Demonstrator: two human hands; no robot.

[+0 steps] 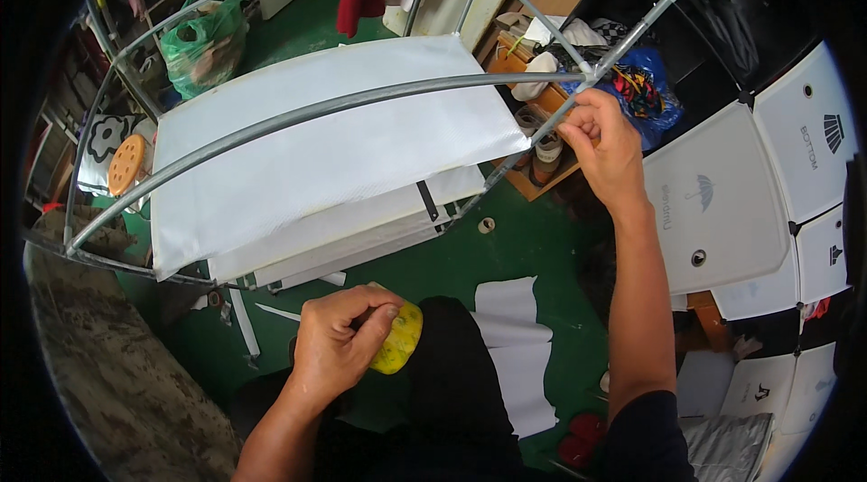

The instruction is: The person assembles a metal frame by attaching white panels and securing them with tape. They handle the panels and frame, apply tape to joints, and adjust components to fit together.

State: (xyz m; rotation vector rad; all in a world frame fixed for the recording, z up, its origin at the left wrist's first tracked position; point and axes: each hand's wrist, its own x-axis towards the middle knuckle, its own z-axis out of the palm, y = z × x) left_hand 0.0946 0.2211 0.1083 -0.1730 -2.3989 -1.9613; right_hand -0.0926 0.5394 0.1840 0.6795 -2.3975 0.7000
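My left hand is closed on a flat, rounded yellow thing with a faint pattern, held above my lap. Its exact kind cannot be made out. Farther right and higher up, my right hand has its fingers curled in a pinch beside the corner joint of a grey metal tube frame. Whatever those fingertips hold, if anything, is hidden or too small to name. White sheets are stretched across the frame in stacked layers, and one corner of the top sheet lies near my right hand.
White panels joined at black connectors stand on the right. White strips lie on the green floor by my knee. Behind the frame are a green plastic bag, a wooden shelf with shoes and a blue bag.
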